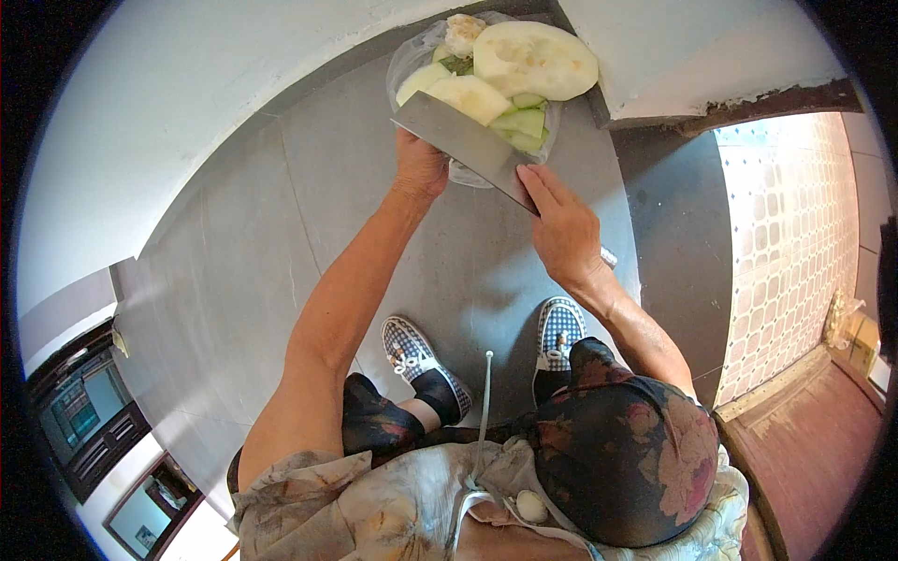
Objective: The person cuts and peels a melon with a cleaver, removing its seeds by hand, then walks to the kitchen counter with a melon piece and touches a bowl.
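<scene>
My right hand (pixel 564 224) is closed around the handle of a cleaver (pixel 463 140), with fingers lying along the blade's near end. The broad grey blade slants up to the left. My left hand (pixel 421 165) is at the blade's far end, and its fingers are hidden behind the metal. Just beyond the blade, a clear plastic bag (pixel 404 65) holds a large pale gourd piece (pixel 535 61), a smaller pale piece (pixel 468 96) and several green peel strips (pixel 524 122). A brownish-white lump (pixel 464 34) is at the bag's top.
Grey floor tiles (pixel 234 252) surround my checkered shoes (pixel 416 355). A white wall edge (pixel 187 103) curves along the left, and another white block (pixel 692 47) stands at upper right. Patterned tiles (pixel 790 252) and a reddish wooden surface (pixel 804 449) are at right.
</scene>
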Motion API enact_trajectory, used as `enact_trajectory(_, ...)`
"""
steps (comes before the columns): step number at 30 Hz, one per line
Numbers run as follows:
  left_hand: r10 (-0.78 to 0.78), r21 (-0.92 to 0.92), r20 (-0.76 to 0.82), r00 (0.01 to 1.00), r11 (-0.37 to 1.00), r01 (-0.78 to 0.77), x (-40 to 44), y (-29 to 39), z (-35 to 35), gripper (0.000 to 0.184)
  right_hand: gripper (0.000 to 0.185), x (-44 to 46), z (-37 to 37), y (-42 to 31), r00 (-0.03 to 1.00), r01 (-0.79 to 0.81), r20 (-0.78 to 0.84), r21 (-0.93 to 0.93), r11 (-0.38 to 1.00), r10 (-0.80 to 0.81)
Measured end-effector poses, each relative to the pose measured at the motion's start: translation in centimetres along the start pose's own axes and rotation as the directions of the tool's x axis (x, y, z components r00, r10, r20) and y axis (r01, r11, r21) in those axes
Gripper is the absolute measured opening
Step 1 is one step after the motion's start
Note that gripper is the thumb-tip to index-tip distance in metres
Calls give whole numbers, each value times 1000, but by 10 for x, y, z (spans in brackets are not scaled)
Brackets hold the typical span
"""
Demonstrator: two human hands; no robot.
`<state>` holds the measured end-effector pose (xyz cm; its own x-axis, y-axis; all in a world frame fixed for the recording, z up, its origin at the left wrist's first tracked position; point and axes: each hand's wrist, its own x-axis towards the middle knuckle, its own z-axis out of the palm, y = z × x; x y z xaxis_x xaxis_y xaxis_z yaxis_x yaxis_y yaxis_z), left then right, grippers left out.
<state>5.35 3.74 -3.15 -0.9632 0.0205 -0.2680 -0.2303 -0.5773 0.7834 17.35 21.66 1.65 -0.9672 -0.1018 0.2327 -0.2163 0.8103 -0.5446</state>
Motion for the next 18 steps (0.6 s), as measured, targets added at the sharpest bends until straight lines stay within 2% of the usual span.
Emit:
enact_trajectory(3,24,70,-45,999,997,-21,5,1,-7,34,38,3,-7,-8,999,27,-18,1,1000,-27)
enact_trajectory(4,233,382,56,971,893,-236,11,-6,-20,34,38,4,-9,-11,998,43,-34,-4,999,-43)
enact_trajectory(5,385,624,216,897,652,-430,18,-15,-34,34,37,7,-11,-13,998,44,-37,4,999,-44)
enact_trajectory(7,440,735,337,833,429,-524,11,-9,-24,33,36,9,-13,-15,998,43,-44,19,999,-42)
enact_trajectory(9,375,654,192,907,640,-403,-7,5,-3,33,36,11,-11,-14,999,31,-33,-15,999,-32)
enact_trajectory(12,481,738,281,830,444,-508,-10,11,2,36,35,14,-14,-14,999,27,-22,-37,999,-28)
enact_trajectory(15,496,713,265,827,476,-515,-5,6,-7,37,35,14,-14,-11,1000,10,-13,-56,998,-10)
enact_trajectory(18,447,783,125,886,503,-365,0,3,-13,28,35,15,-11,-1,1000,-22,13,-47,999,23)
